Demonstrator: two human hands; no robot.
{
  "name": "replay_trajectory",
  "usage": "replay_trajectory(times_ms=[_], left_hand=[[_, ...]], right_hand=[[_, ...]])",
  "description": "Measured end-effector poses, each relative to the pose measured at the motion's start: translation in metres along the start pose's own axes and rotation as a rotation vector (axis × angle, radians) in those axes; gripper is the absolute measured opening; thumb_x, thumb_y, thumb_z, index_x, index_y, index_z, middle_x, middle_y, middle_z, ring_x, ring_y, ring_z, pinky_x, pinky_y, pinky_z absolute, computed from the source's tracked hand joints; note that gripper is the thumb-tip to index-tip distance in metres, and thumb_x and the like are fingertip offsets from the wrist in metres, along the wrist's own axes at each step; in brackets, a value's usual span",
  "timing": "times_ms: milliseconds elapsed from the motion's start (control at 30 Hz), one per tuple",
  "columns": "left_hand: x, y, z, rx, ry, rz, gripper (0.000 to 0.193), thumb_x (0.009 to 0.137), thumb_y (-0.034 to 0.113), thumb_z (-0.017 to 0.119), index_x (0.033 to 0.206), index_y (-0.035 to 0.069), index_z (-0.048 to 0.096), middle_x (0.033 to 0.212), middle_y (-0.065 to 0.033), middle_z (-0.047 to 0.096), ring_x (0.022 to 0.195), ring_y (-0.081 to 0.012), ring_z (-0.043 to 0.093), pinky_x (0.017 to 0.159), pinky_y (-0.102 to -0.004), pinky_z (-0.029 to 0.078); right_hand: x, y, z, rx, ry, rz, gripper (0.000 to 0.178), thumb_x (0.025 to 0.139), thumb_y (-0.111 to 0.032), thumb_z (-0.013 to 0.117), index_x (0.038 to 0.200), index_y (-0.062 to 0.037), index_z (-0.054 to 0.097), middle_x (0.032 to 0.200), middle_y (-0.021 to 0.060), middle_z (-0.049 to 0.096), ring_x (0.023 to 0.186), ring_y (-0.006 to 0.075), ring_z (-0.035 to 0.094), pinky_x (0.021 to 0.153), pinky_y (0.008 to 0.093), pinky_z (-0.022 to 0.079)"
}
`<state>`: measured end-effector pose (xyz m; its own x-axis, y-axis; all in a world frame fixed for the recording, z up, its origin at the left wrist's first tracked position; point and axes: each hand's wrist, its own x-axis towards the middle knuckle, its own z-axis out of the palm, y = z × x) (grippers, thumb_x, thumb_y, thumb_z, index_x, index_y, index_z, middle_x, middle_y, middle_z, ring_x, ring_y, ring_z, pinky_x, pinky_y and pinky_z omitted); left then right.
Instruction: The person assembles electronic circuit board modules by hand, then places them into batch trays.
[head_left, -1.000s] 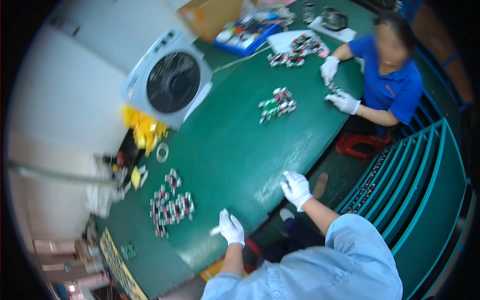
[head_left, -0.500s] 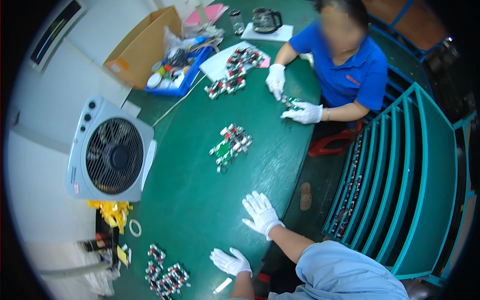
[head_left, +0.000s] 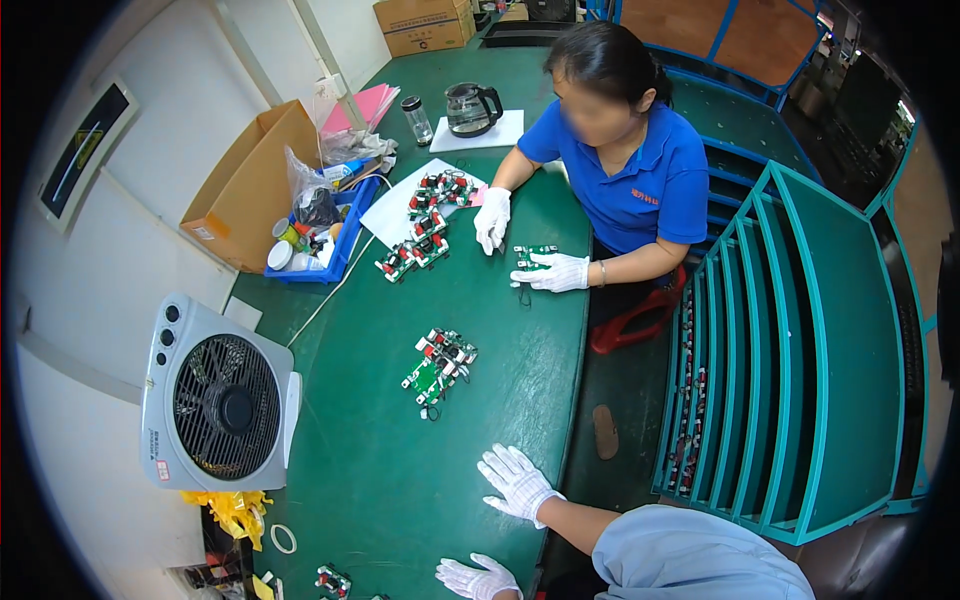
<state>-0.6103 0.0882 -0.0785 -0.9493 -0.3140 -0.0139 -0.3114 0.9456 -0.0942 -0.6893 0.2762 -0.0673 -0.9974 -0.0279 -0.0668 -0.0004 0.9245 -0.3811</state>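
My right hand (head_left: 519,485), in a white glove, lies flat on the green table (head_left: 480,420) near its right edge. Its fingers are spread and hold nothing. Lower down, my left hand (head_left: 476,578), also gloved, rests with fingers stretched out, partly cut off by the lower edge. Beyond my right hand sits a small heap of green circuit boards (head_left: 440,367) with red, white and black parts. More boards (head_left: 333,580) show at the bottom edge, left of my left hand, mostly out of view.
Across the table, a person in a blue shirt (head_left: 640,190) handles a circuit board (head_left: 534,257) with gloved hands. Further boards (head_left: 428,225) lie beside them. A grey fan (head_left: 215,400), blue tray (head_left: 345,245) and glass pot (head_left: 470,108) line the table. Right stands a green rack (head_left: 790,400).
My view has tilted up, so the table's things sit lower and the near boards are mostly cut off. My hands stay flat. The other person's right hand has moved away from the board.
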Motion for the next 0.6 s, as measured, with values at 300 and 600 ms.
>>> replay_trajectory(times_ms=[300,600], left_hand=[[-0.001,0.002,0.001,-0.001,0.022,0.005,0.056,0.091,0.032,0.035,0.136,0.0,0.026,0.141,-0.0199,0.025,0.131,-0.0327,0.024,0.106,-0.0418,0.021],[-0.001,0.004,-0.01,0.008,-0.009,0.004,0.057,0.091,0.032,0.035,0.136,-0.001,0.025,0.141,-0.02,0.024,0.132,-0.0328,0.022,0.107,-0.0412,0.018]], right_hand=[[0.0,0.003,0.0,0.064,0.06,-0.006,0.065,0.085,-0.047,0.043,0.134,-0.0055,0.032,0.139,0.014,0.03,0.132,0.0308,0.021,0.109,0.0434,0.014],[0.001,0.003,0.003,0.068,0.076,-0.022,0.064,0.085,-0.047,0.044,0.133,-0.0054,0.033,0.139,0.0143,0.031,0.131,0.031,0.022,0.109,0.0433,0.014]])
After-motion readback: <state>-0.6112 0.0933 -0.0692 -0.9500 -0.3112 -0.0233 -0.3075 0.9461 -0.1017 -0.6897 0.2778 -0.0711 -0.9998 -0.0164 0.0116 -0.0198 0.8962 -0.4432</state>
